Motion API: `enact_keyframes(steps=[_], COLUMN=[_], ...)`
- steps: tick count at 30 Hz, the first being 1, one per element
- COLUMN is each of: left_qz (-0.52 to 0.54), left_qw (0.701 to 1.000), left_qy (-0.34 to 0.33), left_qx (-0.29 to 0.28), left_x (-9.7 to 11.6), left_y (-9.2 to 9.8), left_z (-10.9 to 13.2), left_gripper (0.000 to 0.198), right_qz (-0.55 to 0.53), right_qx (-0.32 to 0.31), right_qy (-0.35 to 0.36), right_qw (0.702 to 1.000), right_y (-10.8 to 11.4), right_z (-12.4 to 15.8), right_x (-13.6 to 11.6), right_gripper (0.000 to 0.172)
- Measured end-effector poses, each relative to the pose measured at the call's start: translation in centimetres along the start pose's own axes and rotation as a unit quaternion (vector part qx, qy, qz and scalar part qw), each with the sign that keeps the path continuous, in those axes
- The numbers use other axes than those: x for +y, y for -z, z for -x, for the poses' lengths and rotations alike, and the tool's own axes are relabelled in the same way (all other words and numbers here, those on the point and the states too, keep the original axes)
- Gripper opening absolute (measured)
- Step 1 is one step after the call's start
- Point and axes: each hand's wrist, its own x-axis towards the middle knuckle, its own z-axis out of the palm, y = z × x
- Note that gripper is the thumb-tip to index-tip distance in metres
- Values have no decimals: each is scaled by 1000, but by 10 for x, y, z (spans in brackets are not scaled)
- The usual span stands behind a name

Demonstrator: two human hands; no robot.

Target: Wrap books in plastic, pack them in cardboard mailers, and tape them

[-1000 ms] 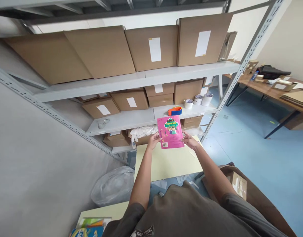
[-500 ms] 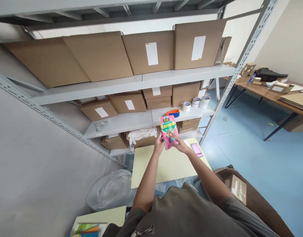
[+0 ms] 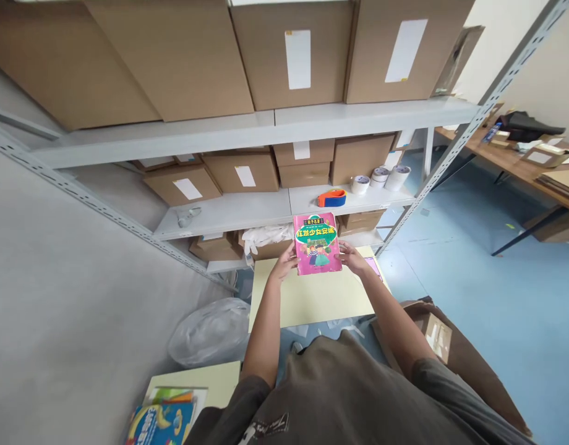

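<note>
A pink children's book (image 3: pixel 318 244) with a green and yellow title patch and cartoon figures faces me, held up above the pale yellow table (image 3: pixel 307 303). My left hand (image 3: pixel 285 262) grips its left edge, fingers partly behind the cover. On the opposite edge, my right hand (image 3: pixel 352 256) holds the book with fingers curled around it. A pink-screened phone (image 3: pixel 373 267) lies on the table, partly hidden by my right wrist.
Grey shelving (image 3: pixel 229 139) ahead carries cardboard boxes (image 3: pixel 294 62), tape rolls (image 3: pixel 380 178), an orange and blue strap roll (image 3: pixel 331 198) and white gloves (image 3: pixel 268 236). Bottom left are picture books (image 3: pixel 161 423) and a clear plastic bag (image 3: pixel 210 334). An open carton (image 3: pixel 479 383) stands right.
The book has turned from a tilted angle to face me squarely, its full cover showing. My hands have moved apart to its two side edges. The view has tipped downward.
</note>
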Motion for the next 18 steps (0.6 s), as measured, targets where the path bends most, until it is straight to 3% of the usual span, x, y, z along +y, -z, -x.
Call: enact_keyframes(steps=[5,10,18], left_qz=[35,58,40], left_qw=[999,993,975], left_qy=[28,80,144], left_qx=[25,71,162], left_x=[-30,-79,-160], left_y=[35,61,81], left_z=[17,34,32], left_gripper=[113,109,104], right_qz=[-35,-25,13], right_qx=[-33,-17,22], right_qy=[-79,-139,-205], right_qw=[996,990,978], right_y=[-6,-13,-19], right_z=[-10,-23,-44], right_x=[38,89,178], right_gripper=[60,61,63])
